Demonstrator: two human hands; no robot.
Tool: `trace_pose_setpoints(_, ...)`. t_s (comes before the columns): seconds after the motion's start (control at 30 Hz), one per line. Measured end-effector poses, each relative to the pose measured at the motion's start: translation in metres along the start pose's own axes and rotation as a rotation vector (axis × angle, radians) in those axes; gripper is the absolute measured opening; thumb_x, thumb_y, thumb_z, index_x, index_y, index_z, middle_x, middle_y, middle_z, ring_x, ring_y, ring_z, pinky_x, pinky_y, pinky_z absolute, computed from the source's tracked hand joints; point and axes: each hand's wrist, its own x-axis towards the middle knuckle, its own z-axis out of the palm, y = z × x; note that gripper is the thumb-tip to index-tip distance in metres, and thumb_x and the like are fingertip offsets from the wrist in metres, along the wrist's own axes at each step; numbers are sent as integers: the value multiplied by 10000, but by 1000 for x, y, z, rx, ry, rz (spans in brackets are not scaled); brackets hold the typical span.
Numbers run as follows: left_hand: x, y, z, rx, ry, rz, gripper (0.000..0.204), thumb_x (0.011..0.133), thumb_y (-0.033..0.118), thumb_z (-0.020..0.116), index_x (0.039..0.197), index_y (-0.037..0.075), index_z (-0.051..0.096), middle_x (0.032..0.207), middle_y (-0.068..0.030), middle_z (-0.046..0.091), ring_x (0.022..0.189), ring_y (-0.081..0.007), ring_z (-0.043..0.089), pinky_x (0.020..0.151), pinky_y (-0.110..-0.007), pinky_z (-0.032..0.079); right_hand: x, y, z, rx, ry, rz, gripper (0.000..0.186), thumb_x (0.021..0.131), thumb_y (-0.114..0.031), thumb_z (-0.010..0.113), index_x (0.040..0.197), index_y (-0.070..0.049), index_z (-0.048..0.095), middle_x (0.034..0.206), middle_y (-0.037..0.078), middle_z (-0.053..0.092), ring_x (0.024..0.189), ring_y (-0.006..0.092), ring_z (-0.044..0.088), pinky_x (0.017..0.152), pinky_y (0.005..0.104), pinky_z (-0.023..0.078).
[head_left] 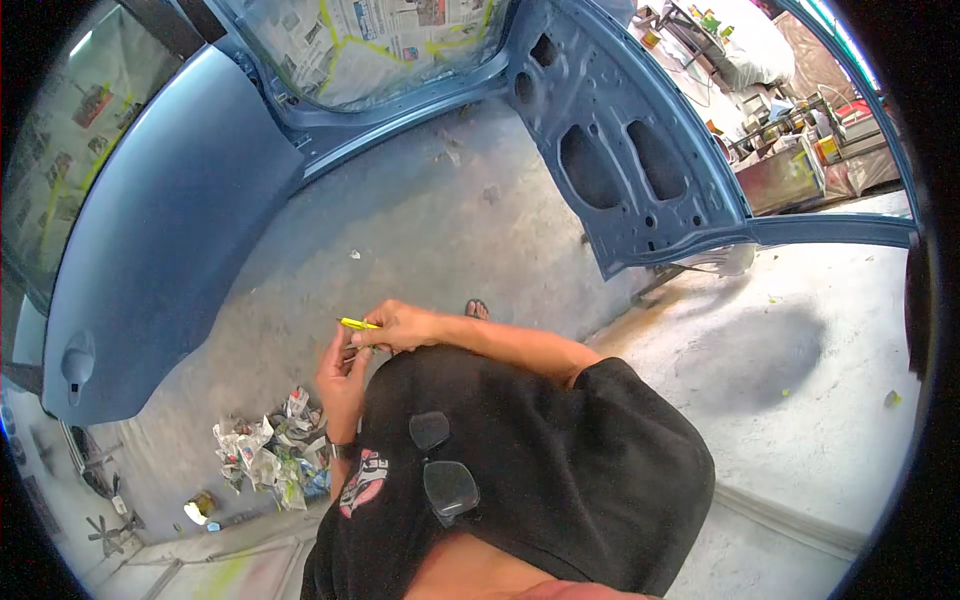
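Note:
My right hand [398, 326] pinches a thin strip of yellow tape [358, 324] in front of my chest. My left hand [341, 372] is raised just below and left of it, its fingers curled up toward the strip and touching or nearly touching it. A dark wristband sits on my left wrist. Both hands hover over the grey concrete floor [430, 230], close to the blue car body panel [170, 230] on my left.
An open blue car door [640, 150], stripped to bare metal inside, stands ahead on the right. Newspaper masks the car windows [370, 40]. Crumpled newspaper [270, 455] lies on the floor at lower left. Cluttered shelves with cans [800, 140] stand at far right.

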Motion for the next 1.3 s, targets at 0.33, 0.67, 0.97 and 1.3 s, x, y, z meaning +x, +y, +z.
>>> trace_pose_setpoints(0.33, 1, -11, 4, 120, 148, 53, 256, 897, 67, 626, 1133, -32, 605, 941, -61, 658, 826, -105, 591, 760, -252, 477, -4, -7, 3, 136, 183, -5, 378, 932, -413, 561, 901, -49, 657, 667, 1, 615, 513, 85, 502, 453, 271, 409)
trace_pose_setpoints(0.67, -16, -10, -40, 53, 366, -236, 299, 923, 268, 594, 983, -16, 669, 760, -53, 652, 701, -100, 597, 659, -260, 482, -5, 12, -28, 143, 480, 64, 304, 942, -364, 561, 882, -68, 587, 654, 21, 559, 403, 56, 376, 345, 233, 278)
trace_pose_setpoints(0.97, -152, -168, -261, 136, 1082, -409, 253, 909, 170, 531, 984, -20, 680, 782, -95, 693, 662, -160, 673, 568, -280, 509, 3, 42, -30, 274, 376, 76, 244, 944, -276, 577, 875, -43, 557, 654, 63, 578, 356, 65, 359, 315, 236, 262)
trace_pose_setpoints(1.3, -227, -155, -352, 513, 1306, -796, 328, 791, 249, 684, 1022, 17, 667, 836, -138, 698, 678, -204, 686, 604, -344, 535, 11, 28, -22, 148, 385, 98, 254, 952, -280, 566, 890, -34, 558, 639, 65, 564, 328, 64, 358, 302, 230, 278)
